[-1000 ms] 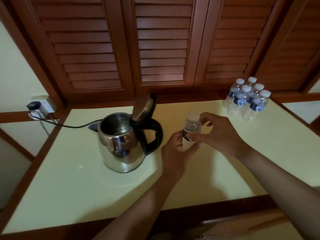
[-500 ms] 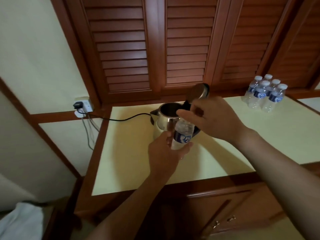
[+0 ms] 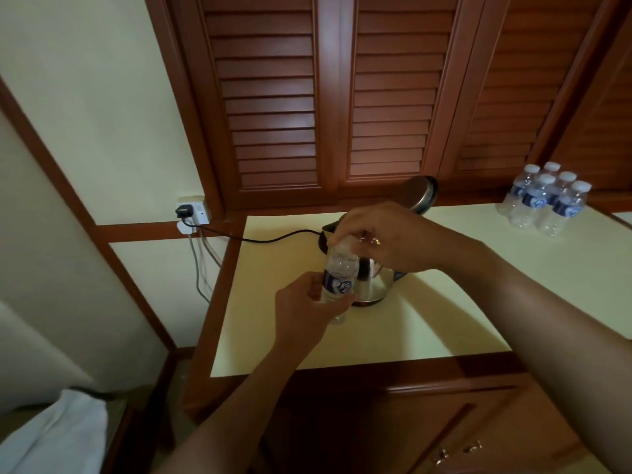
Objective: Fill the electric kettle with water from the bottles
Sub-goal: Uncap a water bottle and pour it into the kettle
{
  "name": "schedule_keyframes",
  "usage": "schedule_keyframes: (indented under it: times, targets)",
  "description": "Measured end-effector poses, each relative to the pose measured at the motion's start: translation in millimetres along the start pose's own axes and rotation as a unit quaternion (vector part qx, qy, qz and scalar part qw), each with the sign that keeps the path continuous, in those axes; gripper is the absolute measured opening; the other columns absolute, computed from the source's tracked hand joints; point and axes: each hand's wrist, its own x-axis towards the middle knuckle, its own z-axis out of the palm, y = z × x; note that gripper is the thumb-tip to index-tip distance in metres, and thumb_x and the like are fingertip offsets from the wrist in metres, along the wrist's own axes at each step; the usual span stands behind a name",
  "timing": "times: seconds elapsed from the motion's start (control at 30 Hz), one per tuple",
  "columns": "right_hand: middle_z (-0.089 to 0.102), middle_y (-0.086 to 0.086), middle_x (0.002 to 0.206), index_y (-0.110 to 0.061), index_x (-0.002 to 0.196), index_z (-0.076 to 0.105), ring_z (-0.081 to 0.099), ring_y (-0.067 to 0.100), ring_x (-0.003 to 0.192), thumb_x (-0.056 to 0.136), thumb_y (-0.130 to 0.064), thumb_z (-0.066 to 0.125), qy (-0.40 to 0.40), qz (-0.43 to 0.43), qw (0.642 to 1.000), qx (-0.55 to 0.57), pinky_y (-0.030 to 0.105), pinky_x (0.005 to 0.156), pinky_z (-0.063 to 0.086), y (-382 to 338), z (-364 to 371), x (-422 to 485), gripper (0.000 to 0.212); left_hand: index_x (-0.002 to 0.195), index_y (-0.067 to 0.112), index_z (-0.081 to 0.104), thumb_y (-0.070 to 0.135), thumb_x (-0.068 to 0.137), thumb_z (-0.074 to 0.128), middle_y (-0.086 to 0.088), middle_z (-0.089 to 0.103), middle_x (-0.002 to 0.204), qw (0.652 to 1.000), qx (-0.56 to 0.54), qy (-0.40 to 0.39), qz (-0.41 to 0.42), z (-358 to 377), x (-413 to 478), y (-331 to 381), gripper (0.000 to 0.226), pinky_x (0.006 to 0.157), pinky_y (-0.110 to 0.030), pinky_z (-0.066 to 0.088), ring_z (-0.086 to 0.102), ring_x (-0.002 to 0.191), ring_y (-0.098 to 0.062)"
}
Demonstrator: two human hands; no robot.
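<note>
A small clear water bottle point(image 3: 339, 277) with a blue label is upright in front of the kettle, lifted off the counter. My left hand point(image 3: 307, 311) grips its lower body. My right hand point(image 3: 386, 237) is curled over its top, fingers round the white cap. Behind them stands the steel electric kettle point(image 3: 374, 283) on the cream counter point(image 3: 444, 323), its lid point(image 3: 422, 193) flipped up; my right hand hides the kettle's mouth. A pack of several more bottles point(image 3: 547, 200) stands at the counter's back right.
The kettle's black cord point(image 3: 260, 238) runs left to a wall socket point(image 3: 193, 210). Louvred wooden doors point(image 3: 273, 97) rise behind the counter. Cabinet doors with small handles point(image 3: 458, 451) sit below it. White cloth point(image 3: 58, 436) lies at the lower left.
The view swung back and to the left. Both hands lifted the bottle from the counter's middle to in front of the kettle, and my right hand now covers the cap.
</note>
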Motion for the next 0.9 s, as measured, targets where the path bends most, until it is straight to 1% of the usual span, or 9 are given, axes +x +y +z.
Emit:
schedule_keyframes:
  times: [0.1,0.17,0.23,0.37,0.5,0.63,0.77,0.83,0.9]
  targets:
    - [0.066,-0.016,0.096,-0.027,0.111,0.071,0.060,0.004,0.085,0.091,-0.052,0.058,0.059,0.030,0.998,-0.006,0.017,0.069,0.044,-4,5,2,0.035,0.103,0.023,0.073,0.042,0.067,0.090,0.016,0.075,0.087,1.000,0.010,0.002,0.006,2,3,0,0.045,0.070,-0.017,0.057,0.068,0.077,0.004]
    - [0.059,-0.011,0.077,-0.024,0.085,0.067,0.052,0.005,0.069,0.090,-0.063,0.051,0.076,0.050,0.993,-0.075,0.021,0.060,0.034,-4,7,4,0.042,0.104,0.025,0.073,0.043,0.066,0.090,0.016,0.075,0.088,1.000,0.016,0.003,0.011,6,4,1,0.045,0.069,-0.015,0.057,0.068,0.077,0.006]
    - [0.055,-0.007,0.069,-0.022,0.072,0.060,0.048,0.007,0.062,0.092,-0.059,0.053,0.076,0.053,0.992,-0.083,0.022,0.058,0.030,-1,7,2,0.043,0.105,0.025,0.073,0.044,0.066,0.090,0.015,0.075,0.089,1.000,0.025,0.001,0.013,11,4,-1,0.047,0.069,-0.016,0.057,0.068,0.077,0.005]
    - [0.059,-0.013,0.088,-0.020,0.100,0.073,0.051,-0.003,0.077,0.093,-0.037,0.065,0.071,0.020,0.997,-0.015,0.012,0.067,0.034,6,8,-10,0.020,0.104,0.022,0.073,0.041,0.066,0.091,0.015,0.074,0.088,1.000,0.025,0.002,0.005,18,1,-5,0.046,0.069,-0.014,0.056,0.069,0.077,0.003]
    - [0.060,-0.021,0.095,-0.024,0.117,0.069,0.056,-0.004,0.084,0.090,-0.029,0.071,0.171,0.040,0.983,0.055,0.006,0.072,0.040,15,13,-26,0.028,0.104,0.020,0.073,0.036,0.065,0.092,0.017,0.074,0.088,1.000,0.007,-0.002,-0.017,22,-1,-7,0.047,0.070,-0.012,0.055,0.069,0.079,0.004]
    - [0.063,-0.018,0.087,-0.025,0.114,0.069,0.060,0.001,0.078,0.085,-0.033,0.075,0.240,0.115,0.959,0.092,0.010,0.069,0.047,37,44,-59,0.031,0.107,0.019,0.074,0.036,0.069,0.090,0.016,0.074,0.090,0.999,0.002,0.010,-0.037,21,-4,-9,0.045,0.068,-0.006,0.051,0.067,0.080,0.011]
    - [0.068,-0.011,0.096,-0.025,0.111,0.071,0.062,0.003,0.082,0.085,-0.028,0.076,0.172,0.182,0.963,0.096,0.020,0.075,0.052,75,94,-88,0.026,0.108,0.024,0.072,0.040,0.073,0.087,0.021,0.071,0.090,0.998,0.021,0.039,-0.039,16,-3,-9,0.041,0.067,0.000,0.046,0.064,0.083,0.016]
    - [0.068,-0.009,0.100,-0.022,0.110,0.071,0.061,0.003,0.084,0.085,-0.024,0.077,0.157,0.190,0.966,0.083,0.018,0.077,0.051,92,110,-95,0.026,0.108,0.024,0.073,0.045,0.073,0.085,0.018,0.074,0.093,0.997,0.034,0.053,-0.039,11,-1,-12,0.043,0.072,-0.007,0.051,0.067,0.085,0.009]
    - [0.069,-0.006,0.101,-0.020,0.107,0.072,0.062,0.004,0.084,0.082,-0.021,0.079,0.153,0.194,0.965,0.083,0.005,0.075,0.043,103,122,-99,0.026,0.107,0.022,0.073,0.048,0.071,0.085,0.015,0.075,0.093,0.997,0.040,0.068,-0.026,6,3,-15,0.046,0.075,-0.022,0.059,0.070,0.085,0.002]
